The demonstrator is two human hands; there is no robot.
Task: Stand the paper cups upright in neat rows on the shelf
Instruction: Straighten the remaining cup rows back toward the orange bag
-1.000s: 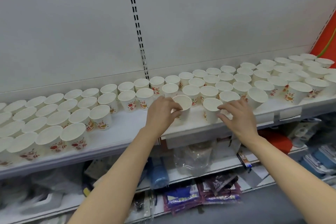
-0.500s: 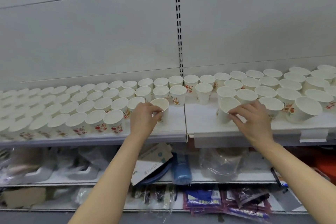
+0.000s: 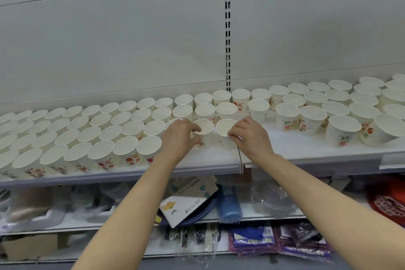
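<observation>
My left hand (image 3: 178, 136) grips one paper cup (image 3: 204, 132) on the white shelf (image 3: 219, 156), thumb over the near rim and fingers curled round its side. My right hand (image 3: 249, 136) pinches a second paper cup (image 3: 225, 131) just beside the first, fingertips on the rim and the wall facing me. Both cups stand upright, mouths open upward, close to each other but with a narrow gap between them, right where two shelf boards meet.

To the left, the rows of paper cups (image 3: 83, 136) run four deep in tidy lines, all upright, red print showing on the front ones. To the right, the looser group of cups (image 3: 328, 112) stands upright too, less evenly spaced, with a bare stretch of shelf between them and my right hand. Behind the two cups I hold, more cups line the back panel beside the slotted upright (image 3: 228, 28).

On the lower shelf sit a tilted cardboard packet (image 3: 188, 201) with printed writing, a blue roll (image 3: 229, 206) beside it, clear plastic bags (image 3: 271, 199), and a red item (image 3: 390, 199) at the far right. Below that lie dark blue and purple packets (image 3: 280, 241).
</observation>
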